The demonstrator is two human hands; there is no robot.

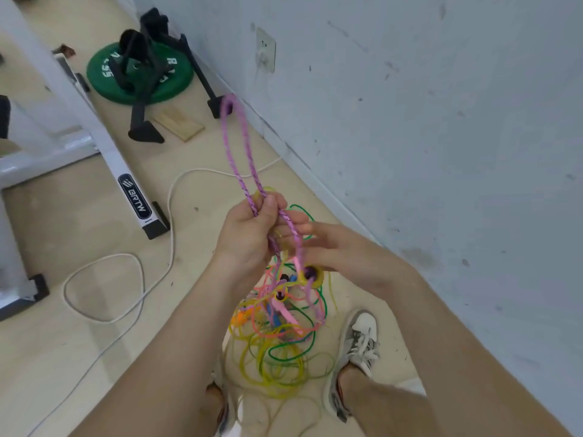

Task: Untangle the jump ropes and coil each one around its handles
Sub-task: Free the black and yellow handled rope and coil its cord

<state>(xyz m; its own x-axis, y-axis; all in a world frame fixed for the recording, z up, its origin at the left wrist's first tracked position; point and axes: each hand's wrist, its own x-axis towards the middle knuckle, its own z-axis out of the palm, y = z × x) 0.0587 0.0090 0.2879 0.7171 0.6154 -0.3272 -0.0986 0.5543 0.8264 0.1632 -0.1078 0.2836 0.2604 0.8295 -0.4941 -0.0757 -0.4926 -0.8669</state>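
Note:
A purple braided jump rope (235,143) rises in a tall loop above my hands. My left hand (249,231) grips both strands of that loop in its curled fingers. My right hand (334,247) sits just right of it, fingers stretched toward the left hand and touching the purple strand where it runs down. Below the hands hangs a tangle of ropes (284,323) in yellow, green, pink and purple, with a yellow handle end (310,274), a pink handle (284,310) and a blue one in it. The lower coils lie on the floor between my feet.
A white cable (138,279) snakes over the beige floor at left. A white bench frame (94,127) stands far left, a green weight plate (138,74) with black straps behind it. The grey wall (441,121) runs along the right. My shoe (359,345) is beside the tangle.

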